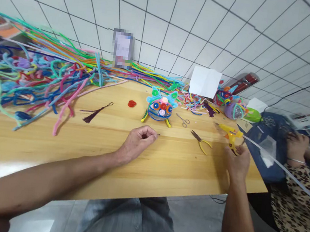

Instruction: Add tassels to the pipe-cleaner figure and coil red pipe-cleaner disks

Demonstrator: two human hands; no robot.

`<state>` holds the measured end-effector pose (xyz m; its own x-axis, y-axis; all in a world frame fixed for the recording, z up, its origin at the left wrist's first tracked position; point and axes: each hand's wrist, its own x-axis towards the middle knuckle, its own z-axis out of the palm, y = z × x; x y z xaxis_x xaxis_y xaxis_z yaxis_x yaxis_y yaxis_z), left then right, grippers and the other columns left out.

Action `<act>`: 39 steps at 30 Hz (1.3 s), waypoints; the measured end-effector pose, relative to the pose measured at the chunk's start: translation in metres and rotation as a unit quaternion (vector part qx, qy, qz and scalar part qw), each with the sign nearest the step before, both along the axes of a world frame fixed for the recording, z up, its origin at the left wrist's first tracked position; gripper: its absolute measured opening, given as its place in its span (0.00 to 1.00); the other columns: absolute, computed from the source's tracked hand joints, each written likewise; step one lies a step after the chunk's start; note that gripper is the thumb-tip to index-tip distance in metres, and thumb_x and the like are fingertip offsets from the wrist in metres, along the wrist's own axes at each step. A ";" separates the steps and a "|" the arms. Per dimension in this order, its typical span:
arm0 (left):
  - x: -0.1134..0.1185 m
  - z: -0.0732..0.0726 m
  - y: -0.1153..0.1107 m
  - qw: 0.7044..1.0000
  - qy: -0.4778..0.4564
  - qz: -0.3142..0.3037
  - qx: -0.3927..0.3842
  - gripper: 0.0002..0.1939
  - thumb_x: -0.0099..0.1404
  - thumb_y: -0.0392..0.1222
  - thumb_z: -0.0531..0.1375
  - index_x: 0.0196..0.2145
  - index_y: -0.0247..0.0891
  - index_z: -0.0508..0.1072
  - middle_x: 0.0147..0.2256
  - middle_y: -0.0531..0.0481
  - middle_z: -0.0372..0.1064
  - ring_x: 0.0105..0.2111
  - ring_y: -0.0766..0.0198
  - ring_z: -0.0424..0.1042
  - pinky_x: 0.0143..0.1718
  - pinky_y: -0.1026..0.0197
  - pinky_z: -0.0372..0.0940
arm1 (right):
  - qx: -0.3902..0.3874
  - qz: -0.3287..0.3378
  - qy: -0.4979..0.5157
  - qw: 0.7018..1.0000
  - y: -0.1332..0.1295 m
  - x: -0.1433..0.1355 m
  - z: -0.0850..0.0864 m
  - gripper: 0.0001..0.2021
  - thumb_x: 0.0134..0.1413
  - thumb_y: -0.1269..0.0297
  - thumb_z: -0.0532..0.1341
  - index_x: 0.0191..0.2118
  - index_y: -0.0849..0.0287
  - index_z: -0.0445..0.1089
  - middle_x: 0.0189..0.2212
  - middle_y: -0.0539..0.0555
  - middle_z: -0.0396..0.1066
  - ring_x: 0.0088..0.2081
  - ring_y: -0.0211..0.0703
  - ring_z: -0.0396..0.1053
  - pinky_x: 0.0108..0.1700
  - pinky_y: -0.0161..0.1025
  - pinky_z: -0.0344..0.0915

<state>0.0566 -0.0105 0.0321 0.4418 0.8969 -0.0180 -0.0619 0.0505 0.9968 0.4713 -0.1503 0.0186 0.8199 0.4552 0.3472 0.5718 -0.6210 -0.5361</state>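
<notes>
My left hand (137,144) is closed in a pinch above the wooden table, with a tiny dark tip showing past the fingers; what it belongs to I cannot make out. In my right hand (238,162) is a yellow hot glue gun (232,135), gripped by its handle, its nozzle pointing left. A long translucent glue stick (279,162) trails from its back. Beyond my left hand stands a colourful pipe-cleaner animal figure (160,107) with blue-green ears and yellow-green legs. Yellow-handled pliers (201,141) and small scissors (183,120) lie between it and the glue gun.
A tangle of pipe cleaners (34,86) covers the table's left side. A dark tassel (96,112) and a red piece (131,103) lie nearer the middle. Scraps, a white card (205,82) and other figures (225,97) sit at the back. A co-worker's hands (296,146) are at right.
</notes>
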 end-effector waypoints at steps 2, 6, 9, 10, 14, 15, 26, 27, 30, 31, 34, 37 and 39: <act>-0.001 0.004 0.000 1.000 -0.008 0.012 -0.003 0.14 0.58 0.50 0.68 0.29 0.35 0.76 0.23 0.56 0.65 0.24 0.70 0.61 0.28 0.66 0.58 | 0.021 0.019 0.013 1.000 -0.006 -0.016 0.001 0.35 0.45 0.42 0.65 0.55 0.63 0.70 0.55 0.73 0.75 0.55 0.68 0.74 0.60 0.64 0.68; -0.004 0.018 0.002 0.999 -0.018 0.033 0.006 0.13 0.59 0.50 0.68 0.28 0.36 0.76 0.21 0.57 0.63 0.22 0.71 0.58 0.24 0.67 0.57 | 0.042 0.113 0.047 0.992 0.002 -0.061 0.011 0.32 0.50 0.39 0.65 0.52 0.59 0.70 0.51 0.66 0.78 0.48 0.59 0.77 0.53 0.60 0.72; -0.008 0.034 0.009 0.998 -0.026 0.049 0.000 0.13 0.59 0.50 0.68 0.29 0.37 0.76 0.20 0.58 0.62 0.20 0.72 0.54 0.19 0.68 0.53 | 0.055 0.230 0.091 0.967 0.027 -0.102 0.019 0.31 0.50 0.39 0.67 0.52 0.57 0.70 0.49 0.63 0.78 0.48 0.56 0.77 0.53 0.60 0.72; -0.010 0.039 0.012 0.998 -0.032 0.058 -0.001 0.12 0.59 0.50 0.68 0.30 0.38 0.76 0.21 0.58 0.62 0.19 0.72 0.54 0.18 0.68 0.52 | 0.061 0.263 0.106 0.957 0.038 -0.117 0.020 0.32 0.50 0.39 0.68 0.53 0.57 0.70 0.49 0.63 0.78 0.48 0.56 0.77 0.54 0.60 0.71; -0.015 0.052 0.027 0.992 -0.066 0.106 0.021 0.10 0.58 0.47 0.68 0.30 0.38 0.76 0.21 0.58 0.65 0.19 0.73 0.55 0.18 0.67 0.52 | 0.093 0.335 0.195 0.917 0.089 -0.175 0.017 0.43 0.45 0.38 0.72 0.61 0.57 0.63 0.58 0.68 0.73 0.59 0.60 0.73 0.64 0.64 0.65; -0.016 0.053 0.032 0.990 -0.073 0.116 0.026 0.10 0.58 0.47 0.68 0.30 0.37 0.75 0.21 0.58 0.65 0.19 0.73 0.55 0.19 0.67 0.53 | 0.101 0.338 0.216 0.911 0.101 -0.189 0.014 0.47 0.44 0.38 0.73 0.64 0.57 0.60 0.62 0.70 0.70 0.63 0.62 0.69 0.66 0.64 0.62; -0.036 0.038 0.078 0.980 -0.049 0.182 0.062 0.08 0.58 0.43 0.68 0.29 0.38 0.75 0.24 0.56 0.69 0.21 0.70 0.60 0.24 0.65 0.57 | 0.143 0.289 0.276 0.906 0.166 -0.261 0.009 0.53 0.37 0.46 0.76 0.66 0.61 0.54 0.67 0.70 0.61 0.65 0.61 0.65 0.69 0.59 0.62; -0.036 0.037 0.081 0.979 -0.049 0.184 0.068 0.08 0.59 0.44 0.68 0.29 0.38 0.75 0.24 0.55 0.70 0.22 0.70 0.62 0.25 0.65 0.58 | 0.144 0.284 0.276 0.907 0.168 -0.263 0.010 0.53 0.37 0.47 0.77 0.66 0.62 0.54 0.66 0.71 0.62 0.63 0.60 0.67 0.68 0.58 0.63; -0.034 0.035 0.089 0.979 -0.051 0.181 0.082 0.09 0.59 0.45 0.68 0.29 0.37 0.75 0.25 0.54 0.71 0.25 0.68 0.65 0.28 0.64 0.60 | 0.140 0.267 0.267 0.915 0.172 -0.267 0.012 0.50 0.36 0.49 0.77 0.64 0.61 0.57 0.63 0.69 0.67 0.61 0.59 0.69 0.66 0.58 0.65; -0.033 0.035 0.091 0.979 -0.051 0.179 0.084 0.09 0.60 0.45 0.68 0.29 0.37 0.75 0.26 0.54 0.71 0.25 0.68 0.66 0.29 0.64 0.61 | 0.138 0.262 0.265 0.918 0.173 -0.266 0.012 0.48 0.36 0.49 0.77 0.62 0.60 0.58 0.62 0.68 0.68 0.60 0.59 0.70 0.65 0.58 0.66; -0.031 0.033 0.093 0.979 -0.057 0.175 0.091 0.10 0.60 0.45 0.68 0.29 0.37 0.75 0.26 0.55 0.71 0.26 0.69 0.66 0.30 0.64 0.62 | 0.135 0.260 0.271 0.917 0.173 -0.262 0.012 0.44 0.36 0.48 0.76 0.59 0.57 0.61 0.58 0.65 0.72 0.56 0.58 0.73 0.63 0.58 0.68; -0.031 0.032 0.093 0.978 -0.067 0.169 0.100 0.09 0.60 0.44 0.67 0.29 0.37 0.75 0.26 0.54 0.71 0.26 0.68 0.65 0.30 0.64 0.62 | 0.132 0.293 0.294 0.900 0.169 -0.249 0.013 0.41 0.39 0.47 0.75 0.58 0.56 0.63 0.57 0.62 0.75 0.54 0.57 0.75 0.62 0.57 0.70; -0.032 0.032 0.091 0.978 -0.072 0.163 0.112 0.09 0.61 0.44 0.67 0.29 0.37 0.76 0.25 0.54 0.71 0.26 0.69 0.65 0.29 0.65 0.61 | 0.139 0.340 0.319 0.873 0.165 -0.238 0.012 0.39 0.40 0.48 0.74 0.58 0.54 0.63 0.55 0.61 0.76 0.54 0.57 0.76 0.61 0.56 0.71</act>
<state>0.0243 0.0806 0.0641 0.1161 0.9649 0.2357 -0.1788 -0.2131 0.9605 0.2335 0.0143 0.0306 0.4590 0.8835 0.0936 0.2876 -0.0480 -0.9565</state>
